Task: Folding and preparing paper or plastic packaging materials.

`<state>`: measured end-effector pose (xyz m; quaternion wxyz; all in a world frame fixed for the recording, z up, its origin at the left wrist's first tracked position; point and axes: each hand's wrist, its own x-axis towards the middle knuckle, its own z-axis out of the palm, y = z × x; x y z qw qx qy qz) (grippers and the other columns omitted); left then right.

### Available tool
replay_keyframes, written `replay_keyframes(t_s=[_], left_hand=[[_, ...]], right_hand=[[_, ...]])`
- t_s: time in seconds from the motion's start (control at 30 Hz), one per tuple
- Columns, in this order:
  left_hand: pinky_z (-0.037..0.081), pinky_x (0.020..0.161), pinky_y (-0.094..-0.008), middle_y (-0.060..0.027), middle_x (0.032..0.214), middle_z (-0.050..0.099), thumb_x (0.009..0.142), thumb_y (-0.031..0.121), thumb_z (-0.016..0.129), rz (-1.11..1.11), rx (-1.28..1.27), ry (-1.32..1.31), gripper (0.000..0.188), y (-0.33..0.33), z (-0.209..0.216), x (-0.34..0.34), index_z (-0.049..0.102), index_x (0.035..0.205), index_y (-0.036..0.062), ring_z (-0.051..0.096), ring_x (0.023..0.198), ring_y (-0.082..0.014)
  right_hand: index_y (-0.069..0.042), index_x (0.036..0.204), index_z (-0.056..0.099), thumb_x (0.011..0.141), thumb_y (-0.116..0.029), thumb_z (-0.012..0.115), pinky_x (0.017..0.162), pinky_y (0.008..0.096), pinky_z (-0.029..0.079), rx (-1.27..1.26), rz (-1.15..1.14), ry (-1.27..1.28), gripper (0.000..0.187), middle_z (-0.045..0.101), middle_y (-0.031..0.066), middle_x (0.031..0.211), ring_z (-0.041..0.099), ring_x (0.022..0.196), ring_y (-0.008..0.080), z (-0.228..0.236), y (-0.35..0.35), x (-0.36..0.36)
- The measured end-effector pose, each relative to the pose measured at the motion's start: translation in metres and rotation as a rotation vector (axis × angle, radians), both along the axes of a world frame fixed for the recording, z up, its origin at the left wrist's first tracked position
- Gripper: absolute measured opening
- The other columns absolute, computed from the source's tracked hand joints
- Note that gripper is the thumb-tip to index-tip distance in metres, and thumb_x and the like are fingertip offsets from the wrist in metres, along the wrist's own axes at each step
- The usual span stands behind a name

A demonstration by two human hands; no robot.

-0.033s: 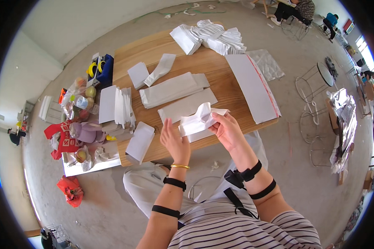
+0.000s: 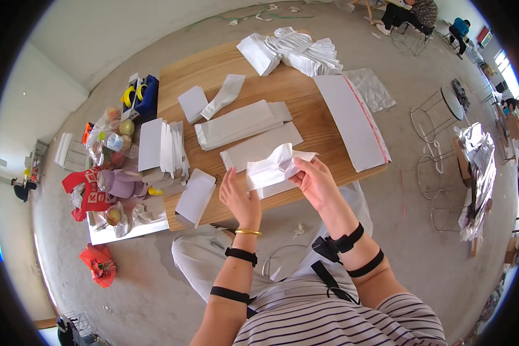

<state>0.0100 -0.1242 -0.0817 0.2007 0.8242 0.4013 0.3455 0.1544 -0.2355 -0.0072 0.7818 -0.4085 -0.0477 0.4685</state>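
My right hand (image 2: 312, 177) pinches the right end of a piece of folded white paper (image 2: 268, 168) between thumb and fingers, above the table's near edge. A raised, creased flap stands up from its middle. Just left of this paper is my left hand (image 2: 241, 199), fingers stretched and apart, holding nothing. Beneath the folded paper, a flat white sheet (image 2: 274, 190) partly shows. Beyond it lie another flat white strip (image 2: 242, 154) and a long folded white paper (image 2: 236, 124).
On the wooden table (image 2: 179, 72) are a large white paper bundle (image 2: 297, 51), a white board with a red line (image 2: 352, 124) and a white paper stack (image 2: 162, 147). A blue tape dispenser (image 2: 147, 95) stands at the left. Stools (image 2: 438, 112) are off to the right.
My left hand has shifted slightly left and down, and its fingers are a little more bent. The folded paper's left end has moved slightly left; my right hand keeps its grip.
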Motion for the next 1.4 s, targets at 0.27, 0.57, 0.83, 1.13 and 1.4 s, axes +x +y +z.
replay_keyframes(t_s=[0.27,0.57,0.83,1.13,1.4], left_hand=[[0.034,0.090,-0.0356,0.0016,0.083,0.058,0.077,0.008,0.070,0.211,-0.056,-0.046,0.025,0.023,-0.007,-0.039,0.060,0.100,0.0110,0.056,0.080,-0.0180],[0.031,0.101,-0.0430,-0.0070,0.108,0.056,0.066,0.004,0.073,0.114,-0.077,0.202,0.057,0.009,-0.017,-0.057,0.053,0.120,0.0097,0.052,0.106,-0.0266],[0.022,0.117,-0.0508,-0.0201,0.149,0.036,0.078,0.017,0.074,-0.344,0.066,0.254,0.079,-0.010,-0.007,-0.046,0.034,0.145,0.0021,0.029,0.142,-0.0403],[0.014,0.121,-0.0514,-0.0265,0.157,0.022,0.089,0.039,0.063,-0.415,0.069,0.489,0.089,-0.015,-0.018,-0.039,0.019,0.150,-0.0083,0.015,0.149,-0.0410],[0.011,0.122,-0.0498,-0.0267,0.159,0.018,0.091,0.040,0.060,-0.347,0.064,0.531,0.089,-0.010,-0.011,-0.034,0.017,0.151,-0.0098,0.013,0.150,-0.0389]], right_hand=[[-0.005,0.116,0.061,0.094,-0.019,0.066,0.091,0.0312,0.051,-0.070,0.040,-0.049,0.027,0.067,0.0059,0.115,0.064,0.105,0.0151,-0.018,0.005,-0.017],[-0.005,0.117,0.061,0.093,-0.019,0.069,0.091,0.0313,0.051,-0.234,0.004,-0.152,0.029,0.066,0.0042,0.110,0.062,0.101,0.0130,-0.073,-0.002,-0.015],[-0.004,0.111,0.060,0.092,-0.017,0.070,0.089,0.0331,0.054,-0.241,-0.047,-0.203,0.026,0.067,0.0066,0.108,0.064,0.099,0.0153,-0.084,-0.015,0.006],[0.002,0.107,0.058,0.092,-0.015,0.068,0.078,0.0335,0.060,-0.501,-0.085,-0.131,0.025,0.066,0.0121,0.103,0.068,0.089,0.0184,-0.099,-0.028,0.018],[0.007,0.107,0.059,0.092,-0.015,0.068,0.064,0.0272,0.059,-0.541,-0.065,-0.158,0.027,0.069,0.0136,0.094,0.072,0.077,0.0218,-0.098,-0.023,0.024]])
